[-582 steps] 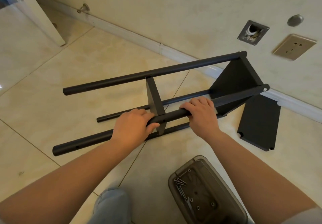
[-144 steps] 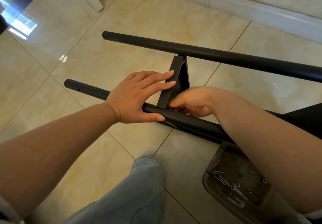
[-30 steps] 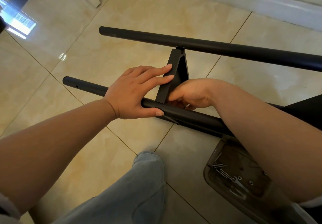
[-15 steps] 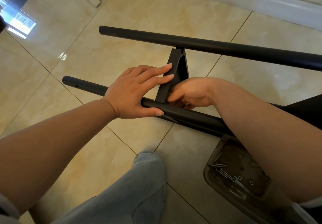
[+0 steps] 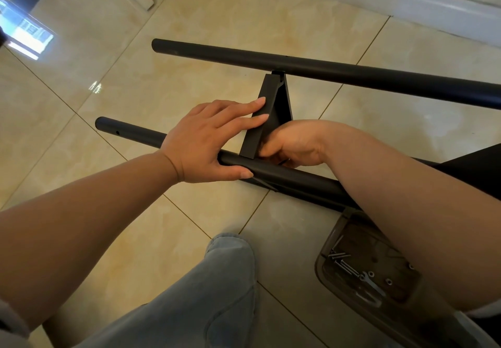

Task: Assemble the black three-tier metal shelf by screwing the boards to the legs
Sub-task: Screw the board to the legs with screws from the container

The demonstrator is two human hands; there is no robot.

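The shelf is lying on its side on the floor (image 5: 113, 212). The left hand (image 5: 208, 141) is lying across the near leg (image 5: 292, 178), straight fingers pressing the middle board (image 5: 264, 120). The right hand (image 5: 294, 144) is curling behind that board; what it is gripping cannot be told. A screw tray (image 5: 325, 277) is sitting near the right forearm.

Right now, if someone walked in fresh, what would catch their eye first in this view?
First, the two hands meeting mid-frame at a black shelf board standing on edge between two black legs: the left hand lies flat against the board with its thumb on the near leg, and the right hand is curled in at the joint, its fingers hidden. Next, the far leg crossing the tile floor, and a clear tray of screws at lower right.
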